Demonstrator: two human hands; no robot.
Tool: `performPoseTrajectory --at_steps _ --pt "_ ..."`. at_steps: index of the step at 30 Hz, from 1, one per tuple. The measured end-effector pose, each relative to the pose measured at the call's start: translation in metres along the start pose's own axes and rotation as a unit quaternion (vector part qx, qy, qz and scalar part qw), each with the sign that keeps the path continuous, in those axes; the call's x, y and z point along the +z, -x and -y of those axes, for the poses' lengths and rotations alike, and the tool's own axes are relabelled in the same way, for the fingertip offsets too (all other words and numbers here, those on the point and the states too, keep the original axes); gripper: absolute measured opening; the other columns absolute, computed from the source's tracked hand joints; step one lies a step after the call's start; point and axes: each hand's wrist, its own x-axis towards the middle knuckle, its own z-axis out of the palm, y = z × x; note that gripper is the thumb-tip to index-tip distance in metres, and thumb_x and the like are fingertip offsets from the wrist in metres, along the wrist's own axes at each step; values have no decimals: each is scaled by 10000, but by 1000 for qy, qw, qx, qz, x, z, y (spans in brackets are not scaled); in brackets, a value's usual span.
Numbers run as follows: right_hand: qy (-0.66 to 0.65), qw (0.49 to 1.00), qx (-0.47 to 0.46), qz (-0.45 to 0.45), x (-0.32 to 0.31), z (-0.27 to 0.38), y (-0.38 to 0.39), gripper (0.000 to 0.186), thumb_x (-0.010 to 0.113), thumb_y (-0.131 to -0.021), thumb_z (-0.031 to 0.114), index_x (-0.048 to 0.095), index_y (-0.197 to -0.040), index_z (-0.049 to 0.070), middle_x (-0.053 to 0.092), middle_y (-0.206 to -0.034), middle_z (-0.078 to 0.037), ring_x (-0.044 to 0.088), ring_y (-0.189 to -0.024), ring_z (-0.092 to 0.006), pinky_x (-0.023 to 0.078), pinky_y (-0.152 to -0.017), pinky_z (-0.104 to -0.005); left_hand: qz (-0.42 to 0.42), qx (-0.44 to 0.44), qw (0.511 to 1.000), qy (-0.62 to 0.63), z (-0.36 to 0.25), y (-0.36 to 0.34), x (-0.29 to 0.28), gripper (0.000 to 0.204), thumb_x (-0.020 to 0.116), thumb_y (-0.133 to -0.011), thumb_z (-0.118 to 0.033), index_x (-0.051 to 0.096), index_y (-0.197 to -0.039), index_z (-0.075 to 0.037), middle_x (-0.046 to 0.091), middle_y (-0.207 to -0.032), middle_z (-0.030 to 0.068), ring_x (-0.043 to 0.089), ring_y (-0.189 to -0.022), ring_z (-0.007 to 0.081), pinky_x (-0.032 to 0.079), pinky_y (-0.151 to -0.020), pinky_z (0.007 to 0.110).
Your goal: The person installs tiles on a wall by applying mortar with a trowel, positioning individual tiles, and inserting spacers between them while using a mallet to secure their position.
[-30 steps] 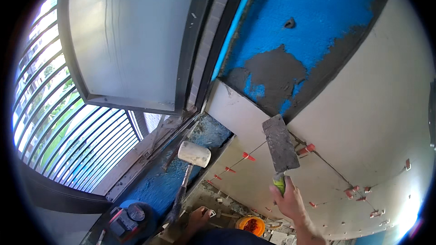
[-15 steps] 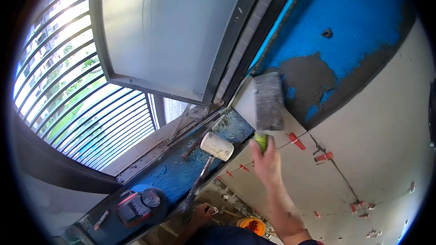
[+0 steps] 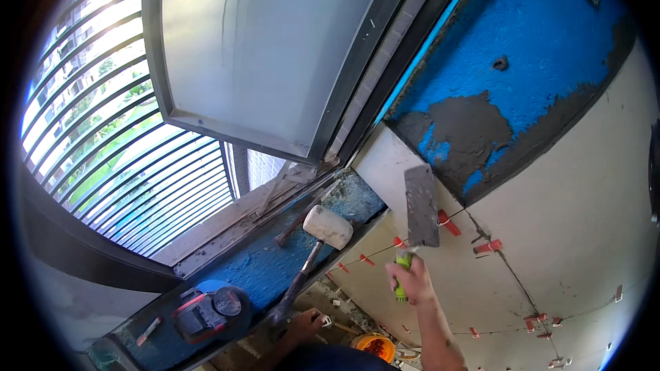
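My right hand (image 3: pixel 412 280) is closed round the green handle of a flat rectangular trowel (image 3: pixel 421 209), whose blade is smeared with grey mortar. The blade stands in front of pale wall tiles, below the blue wall patch (image 3: pixel 543 41). Grey mortar (image 3: pixel 471 127) is spread over the lower part of that patch. My left hand (image 3: pixel 306 326) is low beside the sill, fingers curled, with a small white piece (image 3: pixel 326 320) at the fingertips. Nearby, a white-headed rubber mallet (image 3: pixel 328 227) lies across the blue-coated sill (image 3: pixel 244 268), its handle toward my left hand.
On the sill's left end lie a dark power tool with red trim (image 3: pixel 199 315) and a small marker-like stick (image 3: pixel 148 331). Red levelling wedges (image 3: pixel 488 246) stick out along the tile joints. An orange bucket (image 3: pixel 375 347) stands below. A barred window (image 3: pixel 130 158) and framed pane (image 3: pixel 254 48) are at left.
My right hand has drawn the trowel down, off the edge of the blue patch, and its blade has tilted. More mortar shows at the patch's lower left corner. The left hand stays low.
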Motion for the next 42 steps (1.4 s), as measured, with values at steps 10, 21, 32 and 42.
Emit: performPoseTrajectory --at_steps 10,21,32,42 --pt "28 989 -147 -4 4 26 -1 145 681 -848 123 558 -838 47 578 -670 -12 556 -584 -91 441 -527 -255 64 -3 981 184 -19 -11 18 253 562 -963 -289 611 -980 -41 580 -801 16 526 -735 85 442 -666 257" --pt "338 938 -54 -64 5 -46 134 187 720 -840 196 675 -823 16 682 -831 -118 636 -724 -203 491 -662 -320 150 123 889 414 -115 -14 69 288 480 -1005 -342 573 -1043 -72 511 -761 -41 454 -628 53 370 -543 222" --pt "118 977 -170 -56 -41 -95 152 193 721 -773 36 651 -945 -16 682 -868 -87 638 -803 -193 496 -730 -322 182 21 824 536 -167 -2 121 491 364 -1032 -358 432 -1361 0 561 -1273 96 515 -1187 182 386 -1014 320" --pt "-11 991 -110 -80 -68 -141 173 242 715 -779 17 630 -1000 -33 662 -894 -87 624 -834 -181 491 -730 -332 334 56 813 473 -192 -6 142 548 360 -1009 -463 501 -1257 4 596 -1161 104 536 -1143 190 401 -1001 335"
